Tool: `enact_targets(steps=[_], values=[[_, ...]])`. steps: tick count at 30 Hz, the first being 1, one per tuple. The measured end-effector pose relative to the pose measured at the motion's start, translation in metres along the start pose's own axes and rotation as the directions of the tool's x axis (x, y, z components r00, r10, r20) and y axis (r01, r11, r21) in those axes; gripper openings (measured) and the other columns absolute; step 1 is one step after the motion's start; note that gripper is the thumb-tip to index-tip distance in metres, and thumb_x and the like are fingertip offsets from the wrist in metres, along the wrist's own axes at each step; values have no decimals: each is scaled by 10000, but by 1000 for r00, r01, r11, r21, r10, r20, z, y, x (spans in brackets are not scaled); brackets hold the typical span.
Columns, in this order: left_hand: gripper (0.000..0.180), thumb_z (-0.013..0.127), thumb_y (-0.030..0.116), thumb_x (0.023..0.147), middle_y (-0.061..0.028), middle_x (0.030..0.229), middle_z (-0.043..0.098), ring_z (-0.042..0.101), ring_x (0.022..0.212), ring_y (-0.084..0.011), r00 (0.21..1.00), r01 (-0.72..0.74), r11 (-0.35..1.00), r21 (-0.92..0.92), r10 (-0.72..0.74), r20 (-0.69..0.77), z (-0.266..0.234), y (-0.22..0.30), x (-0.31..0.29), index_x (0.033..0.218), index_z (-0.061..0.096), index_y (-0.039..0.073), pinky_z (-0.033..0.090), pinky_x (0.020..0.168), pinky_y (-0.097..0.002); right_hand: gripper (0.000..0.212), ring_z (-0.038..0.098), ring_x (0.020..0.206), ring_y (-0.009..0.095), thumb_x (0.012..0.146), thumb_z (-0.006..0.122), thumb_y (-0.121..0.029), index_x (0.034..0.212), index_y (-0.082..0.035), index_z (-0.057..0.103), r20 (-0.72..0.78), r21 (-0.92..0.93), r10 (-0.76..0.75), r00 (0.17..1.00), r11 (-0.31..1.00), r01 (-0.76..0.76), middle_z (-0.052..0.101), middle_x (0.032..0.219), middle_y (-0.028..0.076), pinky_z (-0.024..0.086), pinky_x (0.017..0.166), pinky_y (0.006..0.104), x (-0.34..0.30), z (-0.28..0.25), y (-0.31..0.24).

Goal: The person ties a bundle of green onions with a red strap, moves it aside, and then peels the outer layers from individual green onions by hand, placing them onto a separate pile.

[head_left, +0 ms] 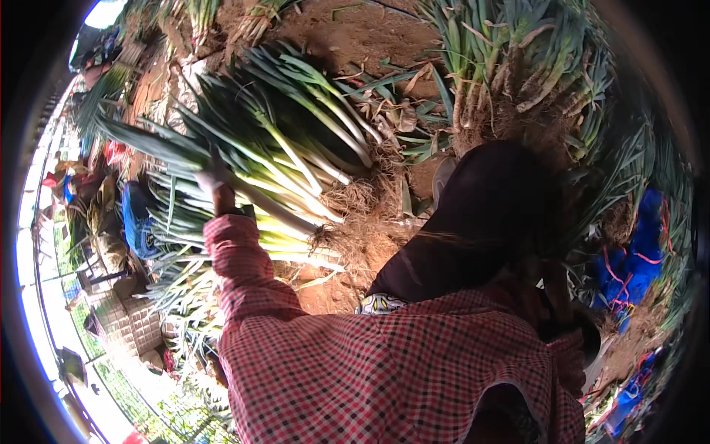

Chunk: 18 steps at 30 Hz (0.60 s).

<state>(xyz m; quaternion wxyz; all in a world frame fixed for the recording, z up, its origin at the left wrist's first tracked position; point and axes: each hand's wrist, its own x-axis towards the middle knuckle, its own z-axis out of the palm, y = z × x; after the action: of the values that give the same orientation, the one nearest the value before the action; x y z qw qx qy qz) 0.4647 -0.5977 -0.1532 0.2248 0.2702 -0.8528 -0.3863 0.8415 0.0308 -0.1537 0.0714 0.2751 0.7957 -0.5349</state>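
Observation:
My left hand (213, 179) reaches out over a spread pile of leeks (296, 159). Its fingers are closed around one thick leek (270, 203), gripped where the green leaves meet the pale stalk. That leek's leaves stretch to the upper left, and its root end points right, over the other roots. My right hand (553, 296) is low on the right beside my dark-clothed leg, deep in shadow. Its fingers are too dark to make out, and I cannot tell whether they hold anything.
More leeks with soil-covered roots (518, 74) stand bundled at the upper right. Blue plastic sheeting (640, 248) with pink ties lies on the right. Loose leaf scraps and brown soil (355, 37) lie beyond the pile. At the left are a blue cloth-like item (137, 218) and a crate (122, 325).

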Motion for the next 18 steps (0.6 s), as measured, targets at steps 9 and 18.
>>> enact_targets(steps=[9, 18], values=[[624, 556, 385, 800, -158, 1306, 415, 408, 1193, -255, 739, -549, 656, 518, 93, 667, 195, -66, -173, 1269, 413, -1, 347, 983, -329, 233, 577, 919, 313, 681, 605, -141, 897, -52, 600, 90, -340, -2, 996, 940, 33, 528, 1085, 190, 448, 813, 400, 30, -19, 35], [525, 479, 282, 843, -150, 1285, 432, 448, 1143, -246, 445, -768, 641, -6, 541, 714, 210, 70, -239, 1285, 398, 11, 377, 950, -319, 211, 587, 908, 308, 643, 628, -161, 840, -86, 623, -17, -664, -317, 948, 712, 227, 526, 1097, 179, 465, 777, 400, 3, 11, 13]])
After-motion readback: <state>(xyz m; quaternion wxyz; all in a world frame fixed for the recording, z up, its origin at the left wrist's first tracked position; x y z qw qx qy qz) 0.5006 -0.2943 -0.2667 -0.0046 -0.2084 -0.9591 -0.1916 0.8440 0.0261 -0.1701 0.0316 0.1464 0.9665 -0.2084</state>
